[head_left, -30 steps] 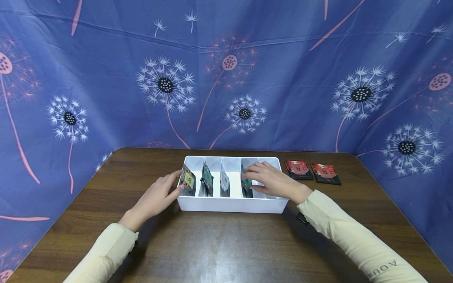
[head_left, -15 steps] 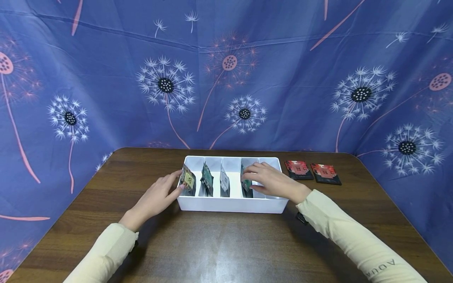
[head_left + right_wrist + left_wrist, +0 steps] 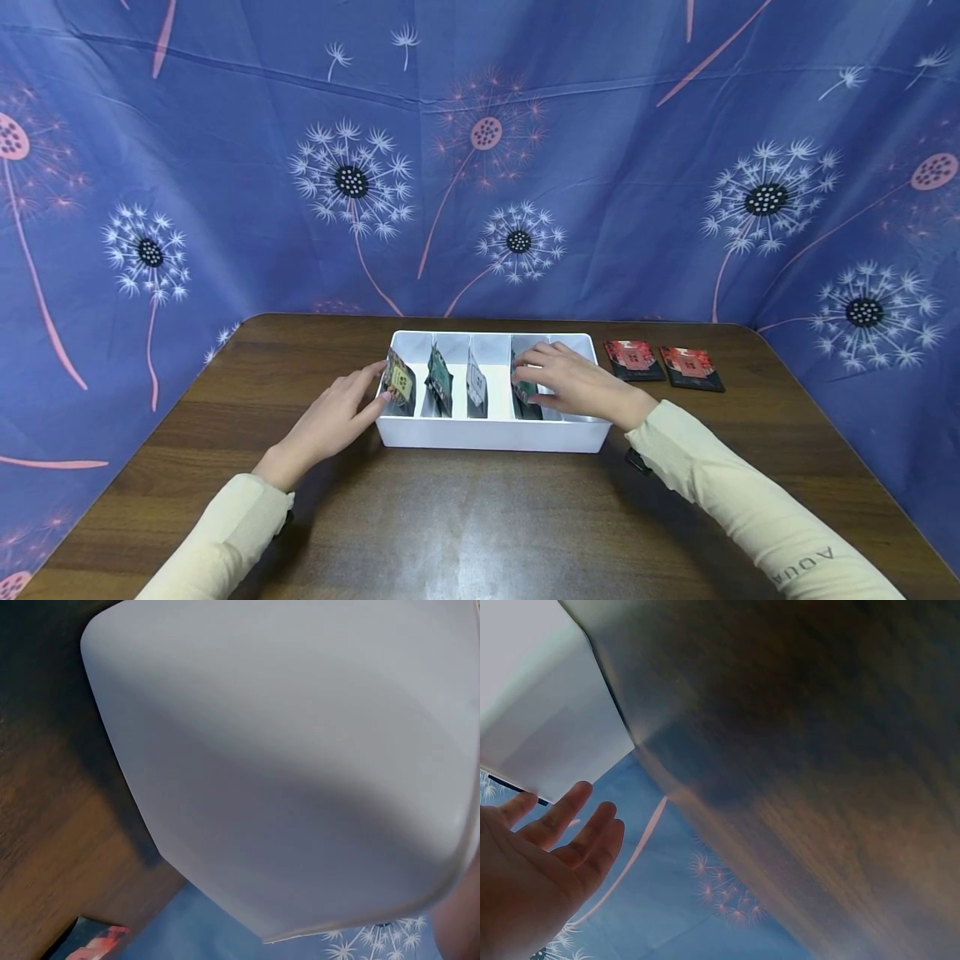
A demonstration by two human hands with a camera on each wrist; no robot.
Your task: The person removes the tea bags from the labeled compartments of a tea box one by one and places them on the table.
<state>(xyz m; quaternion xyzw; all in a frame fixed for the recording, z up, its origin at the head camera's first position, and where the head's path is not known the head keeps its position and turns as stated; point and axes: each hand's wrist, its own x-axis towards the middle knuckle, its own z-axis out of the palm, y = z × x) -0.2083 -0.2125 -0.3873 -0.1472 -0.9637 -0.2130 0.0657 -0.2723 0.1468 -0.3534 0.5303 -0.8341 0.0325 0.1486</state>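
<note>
A white divided box [image 3: 491,433] stands on the table with flat sachets upright in it. My left hand [image 3: 337,417] rests at its left end, fingertips at the rim beside a yellow-labelled sachet [image 3: 400,385]; the left wrist view shows those fingers loosely extended. Over the fourth compartment, my right hand [image 3: 573,383] holds a dark green sachet [image 3: 525,400] between thumb and fingers, partly covering it. Another green sachet [image 3: 439,383] is in the second compartment and a pale grey one [image 3: 476,387] in the third. Only a blurred bit of the right hand [image 3: 459,919] shows in the right wrist view.
Two red and black sachets, one nearer [image 3: 633,360] and one farther right [image 3: 691,368], lie flat to the right of the box. Behind the wooden table [image 3: 465,517] hangs a blue dandelion-print cloth [image 3: 615,208].
The dark green sachet's lower end has shifted slightly right under my right hand, which has edged a little. My left hand and the box stay put.
</note>
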